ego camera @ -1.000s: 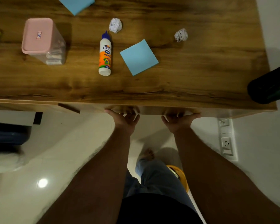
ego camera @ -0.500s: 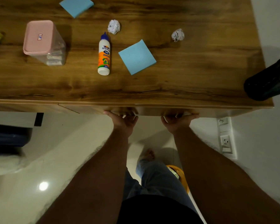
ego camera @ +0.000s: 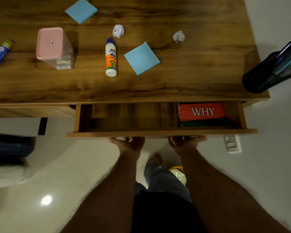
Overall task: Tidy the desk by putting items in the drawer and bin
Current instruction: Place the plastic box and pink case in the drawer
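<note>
The wooden drawer [ego camera: 161, 132] stands pulled out from under the desk [ego camera: 191, 78]. My left hand [ego camera: 128, 144] and my right hand [ego camera: 185, 142] grip the underside of its front panel, fingers curled up beneath it. A red book marked WHY [ego camera: 202, 111] lies in the drawer's right end. On the desk lie a glue bottle [ego camera: 110, 57], two blue sticky-note pads [ego camera: 141, 58] [ego camera: 81, 10], two crumpled paper balls [ego camera: 118, 31] [ego camera: 178, 36], a pink-lidded clear box [ego camera: 55, 47] and a small blue tube [ego camera: 1, 51].
A black pen holder [ego camera: 272, 71] stands tipped at the desk's right edge. An orange-rimmed bin [ego camera: 178, 174] sits on the floor by my leg, mostly hidden. A wall socket [ego camera: 231, 142] is at the right, a dark blue object [ego camera: 8, 147] at the left.
The drawer was closed in the earlier frames and has slid out toward me. Both hands moved back with its front panel, and the red book has come into view.
</note>
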Tool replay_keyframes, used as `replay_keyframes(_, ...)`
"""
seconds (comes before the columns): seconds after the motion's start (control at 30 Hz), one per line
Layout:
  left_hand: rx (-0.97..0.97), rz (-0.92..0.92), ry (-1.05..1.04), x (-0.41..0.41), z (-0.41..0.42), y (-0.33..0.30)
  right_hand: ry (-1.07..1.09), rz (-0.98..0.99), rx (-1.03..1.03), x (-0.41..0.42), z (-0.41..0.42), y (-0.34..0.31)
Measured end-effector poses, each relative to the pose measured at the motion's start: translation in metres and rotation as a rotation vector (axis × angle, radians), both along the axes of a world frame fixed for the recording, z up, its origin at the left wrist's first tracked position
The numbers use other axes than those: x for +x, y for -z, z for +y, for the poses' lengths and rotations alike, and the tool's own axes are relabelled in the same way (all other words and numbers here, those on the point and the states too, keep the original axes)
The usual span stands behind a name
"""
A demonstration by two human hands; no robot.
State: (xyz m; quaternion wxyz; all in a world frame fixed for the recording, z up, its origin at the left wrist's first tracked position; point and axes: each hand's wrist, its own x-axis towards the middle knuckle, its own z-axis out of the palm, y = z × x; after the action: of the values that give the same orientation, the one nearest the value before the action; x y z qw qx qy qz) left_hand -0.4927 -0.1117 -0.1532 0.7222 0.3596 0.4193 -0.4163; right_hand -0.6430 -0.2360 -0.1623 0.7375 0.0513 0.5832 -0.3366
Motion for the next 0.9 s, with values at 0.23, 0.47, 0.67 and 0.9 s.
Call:
replay_keyframes(0.23, 0.035, 0.063, 0.006, 0.014, 0.061, 0.01, 0.038, 0.021, 0.013, -0.022, 0.037, -0.001)
replay_keyframes(0.47, 0.037, 0.056, 0.013, 0.011, 0.11, 0.006, 0.02, 0.091, 0.014, -0.042, 0.075, 0.004)
replay_keyframes(0.67, -0.008, 0.02, 0.054, 0.023, 0.146, 0.002, 0.031, 0.077, -0.023, -0.053, 0.102, -0.006)
replay_keyframes(0.9, 0.193, -0.135, 0.161, 0.09, 0.208, -0.018, 0.037, 0.705, -0.209, -0.055, 0.118, -0.045)
